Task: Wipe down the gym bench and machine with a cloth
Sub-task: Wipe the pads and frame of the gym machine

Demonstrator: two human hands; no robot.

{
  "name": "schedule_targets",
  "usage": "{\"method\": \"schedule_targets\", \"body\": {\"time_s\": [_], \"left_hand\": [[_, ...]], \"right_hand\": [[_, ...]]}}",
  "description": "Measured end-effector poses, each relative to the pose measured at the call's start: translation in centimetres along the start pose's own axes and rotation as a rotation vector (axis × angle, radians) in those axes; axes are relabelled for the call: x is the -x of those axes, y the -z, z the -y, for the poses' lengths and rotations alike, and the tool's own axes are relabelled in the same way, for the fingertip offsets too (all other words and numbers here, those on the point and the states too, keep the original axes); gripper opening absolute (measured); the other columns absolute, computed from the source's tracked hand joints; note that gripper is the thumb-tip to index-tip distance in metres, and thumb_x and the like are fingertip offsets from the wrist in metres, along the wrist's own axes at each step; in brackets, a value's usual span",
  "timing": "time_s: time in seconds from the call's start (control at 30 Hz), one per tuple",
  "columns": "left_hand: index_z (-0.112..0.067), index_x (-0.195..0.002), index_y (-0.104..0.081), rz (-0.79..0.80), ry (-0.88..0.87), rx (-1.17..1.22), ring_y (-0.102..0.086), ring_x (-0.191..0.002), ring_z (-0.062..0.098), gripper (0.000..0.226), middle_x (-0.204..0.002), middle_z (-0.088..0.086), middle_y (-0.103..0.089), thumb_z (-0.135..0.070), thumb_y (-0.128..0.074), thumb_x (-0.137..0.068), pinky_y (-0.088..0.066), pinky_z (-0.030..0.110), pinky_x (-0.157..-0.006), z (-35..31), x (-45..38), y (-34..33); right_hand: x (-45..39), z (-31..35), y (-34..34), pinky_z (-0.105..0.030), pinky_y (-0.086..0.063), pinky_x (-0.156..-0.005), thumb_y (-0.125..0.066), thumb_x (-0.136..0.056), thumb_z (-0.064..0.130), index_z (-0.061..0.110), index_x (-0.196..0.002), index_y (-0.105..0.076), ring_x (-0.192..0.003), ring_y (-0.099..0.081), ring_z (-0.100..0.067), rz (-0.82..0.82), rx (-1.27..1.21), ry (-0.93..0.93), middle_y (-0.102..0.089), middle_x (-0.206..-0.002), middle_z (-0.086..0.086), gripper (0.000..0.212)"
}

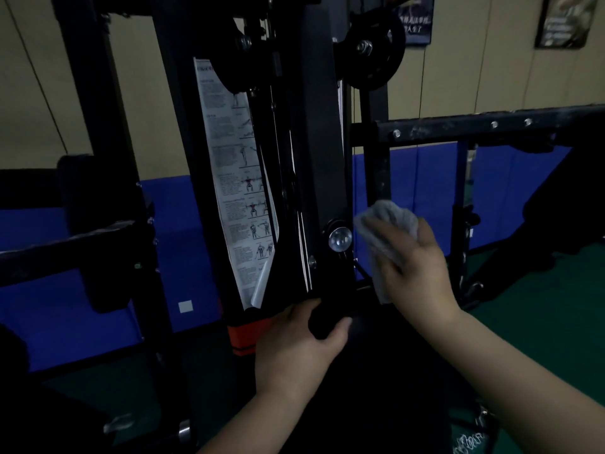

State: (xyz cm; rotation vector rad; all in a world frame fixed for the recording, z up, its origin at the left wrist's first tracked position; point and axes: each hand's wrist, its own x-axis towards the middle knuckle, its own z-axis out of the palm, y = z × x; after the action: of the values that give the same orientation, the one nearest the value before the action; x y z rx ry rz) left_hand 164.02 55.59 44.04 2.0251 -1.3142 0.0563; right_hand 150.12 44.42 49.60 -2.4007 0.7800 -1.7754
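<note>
A black gym machine column (pixel 319 158) rises in the middle of a dim room. My right hand (pixel 419 273) holds a grey cloth (pixel 384 224) just right of the column, beside a shiny chrome knob (pixel 340 239). My left hand (pixel 301 345) grips a black padded handle (pixel 324 321) at the column's foot. The bench itself is too dark to make out.
A white exercise chart (pixel 235 178) hangs left of the column. A black pulley wheel (pixel 373 52) sits above. A dusty horizontal bar (pixel 491 126) runs right. Black padded rollers (pixel 98 231) stand at left. Blue wall mats (pixel 425 191) and green floor (pixel 540 322) lie behind.
</note>
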Motion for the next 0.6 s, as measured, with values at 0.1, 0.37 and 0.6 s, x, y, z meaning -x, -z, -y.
{"method": "schedule_targets", "body": {"time_s": [0.1, 0.37, 0.6], "left_hand": [[-0.04, -0.129, -0.05, 0.026, 0.006, 0.034, -0.053, -0.113, 0.002, 0.067, -0.125, -0.018, -0.055, -0.078, -0.046, -0.073, -0.045, 0.02, -0.091, 0.0, 0.1, 0.1], [-0.041, -0.13, -0.048, 0.011, -0.029, 0.022, -0.048, -0.117, -0.001, 0.063, -0.129, -0.02, -0.052, -0.075, -0.049, -0.076, -0.039, 0.013, -0.093, 0.1, 0.0, 0.1], [-0.045, -0.13, -0.045, -0.02, -0.019, 0.023, -0.047, -0.119, -0.003, 0.087, -0.129, -0.022, -0.051, -0.087, -0.025, -0.058, -0.038, 0.012, -0.095, 0.3, -0.1, -0.1]], "right_hand": [[-3.3, 2.4, -0.6, 0.003, -0.036, -0.081, -0.061, -0.092, 0.017, 0.029, -0.137, -0.047, -0.097, -0.041, 0.015, 0.015, -0.134, 0.039, -0.042, -0.122, 0.003, 0.049], [-11.3, 3.9, -3.3, -0.036, -0.054, -0.072, -0.072, -0.082, 0.012, 0.025, -0.119, -0.06, -0.089, -0.053, -0.028, 0.236, 0.283, 0.46, -0.05, -0.101, -0.01, 0.041], [-22.5, 6.2, -2.2, -0.018, -0.045, -0.071, -0.055, -0.093, 0.034, 0.011, -0.113, -0.052, -0.087, -0.053, -0.013, -0.036, 0.301, 0.356, -0.053, -0.1, 0.001, 0.031]]}}
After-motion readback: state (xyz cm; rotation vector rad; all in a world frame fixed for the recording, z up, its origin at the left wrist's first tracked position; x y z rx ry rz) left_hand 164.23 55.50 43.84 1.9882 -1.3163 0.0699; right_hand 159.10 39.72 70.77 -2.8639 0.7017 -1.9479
